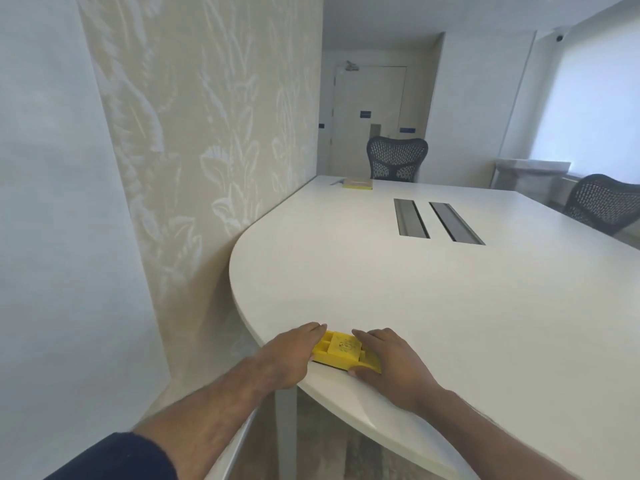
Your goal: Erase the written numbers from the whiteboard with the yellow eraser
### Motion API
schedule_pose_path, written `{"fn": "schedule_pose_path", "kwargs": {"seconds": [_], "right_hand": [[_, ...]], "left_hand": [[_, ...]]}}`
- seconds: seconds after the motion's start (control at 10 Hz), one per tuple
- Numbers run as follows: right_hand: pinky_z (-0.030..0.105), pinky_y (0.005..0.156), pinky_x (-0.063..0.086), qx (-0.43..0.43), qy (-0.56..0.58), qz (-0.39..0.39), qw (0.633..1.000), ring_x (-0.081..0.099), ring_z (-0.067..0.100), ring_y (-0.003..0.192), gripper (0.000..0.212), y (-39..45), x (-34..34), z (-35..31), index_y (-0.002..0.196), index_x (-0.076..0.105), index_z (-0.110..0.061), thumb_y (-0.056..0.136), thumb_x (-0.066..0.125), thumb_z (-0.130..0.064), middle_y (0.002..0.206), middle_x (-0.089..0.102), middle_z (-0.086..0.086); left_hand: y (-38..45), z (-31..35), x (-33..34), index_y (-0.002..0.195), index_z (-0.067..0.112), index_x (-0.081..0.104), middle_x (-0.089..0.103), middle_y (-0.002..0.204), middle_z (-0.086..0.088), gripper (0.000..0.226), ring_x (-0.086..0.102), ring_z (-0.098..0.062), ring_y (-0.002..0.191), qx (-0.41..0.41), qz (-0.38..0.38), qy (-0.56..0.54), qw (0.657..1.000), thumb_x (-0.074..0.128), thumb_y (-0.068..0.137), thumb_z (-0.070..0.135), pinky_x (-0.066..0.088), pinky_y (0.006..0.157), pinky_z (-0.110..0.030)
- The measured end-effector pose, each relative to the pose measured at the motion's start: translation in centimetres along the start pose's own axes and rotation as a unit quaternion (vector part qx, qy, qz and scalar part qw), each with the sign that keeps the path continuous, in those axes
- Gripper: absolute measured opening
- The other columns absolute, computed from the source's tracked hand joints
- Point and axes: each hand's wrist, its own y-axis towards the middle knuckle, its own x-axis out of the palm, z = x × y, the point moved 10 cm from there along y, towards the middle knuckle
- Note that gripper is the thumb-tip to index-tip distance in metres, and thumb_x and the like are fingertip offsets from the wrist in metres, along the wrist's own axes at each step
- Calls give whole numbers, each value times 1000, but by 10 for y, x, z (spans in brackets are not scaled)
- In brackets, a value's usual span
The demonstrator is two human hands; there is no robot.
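Yellow plastic sits between my two hands: the eraser (344, 353) lies flat on the near rounded edge of the desk (450, 306), and I have both hands on it. My left hand (289, 355) lies over its left end, fingers (311, 329) stretched forward along that side and touching it. My right hand (391, 363) covers the right end, fingers curled loosely over the top and the thumb pressed against the near edge. Neither hand has lifted it; the eraser rests on the desk surface. A dark sleeve (114, 457) shows on my left forearm. Further out, two grey cable slots (436, 220) are set into the desk. At the far end lies a yellow-edged pad (357, 183). Two mesh chairs (396, 159) stand beyond, near a door (369, 116). Leaf-patterned wallpaper (207, 133) runs along the left.
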Motion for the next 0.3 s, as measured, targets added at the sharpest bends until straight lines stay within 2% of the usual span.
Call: {"fn": "schedule_pose_path", "kwargs": {"seconds": [0.2, 0.3], "right_hand": [[27, 95, 36, 18, 9, -20, 1000, 43, 13, 120, 68, 1, -1, 0, 146, 35, -34, 86, 56, -60, 128, 54, -12], [28, 100, 34, 24, 8, -17, 1000, 41, 13, 125, 75, 5, -3, -1, 147, 33, -33, 84, 52, -68, 134, 52, -12]], "left_hand": [[-8, 4, -5, 161, 16, 8, 9, 171, 1, 63, 12, -18, 156, -1, -1, 5, 1000, 37, 105, 12, 12, 125, -29], [-12, 2, -12, 161, 13, 3, 3, 171, -1, 64, 4, -17, 157, -1, 11, 12, 1000, 36, 106, 16, 6, 125, -28]]}}
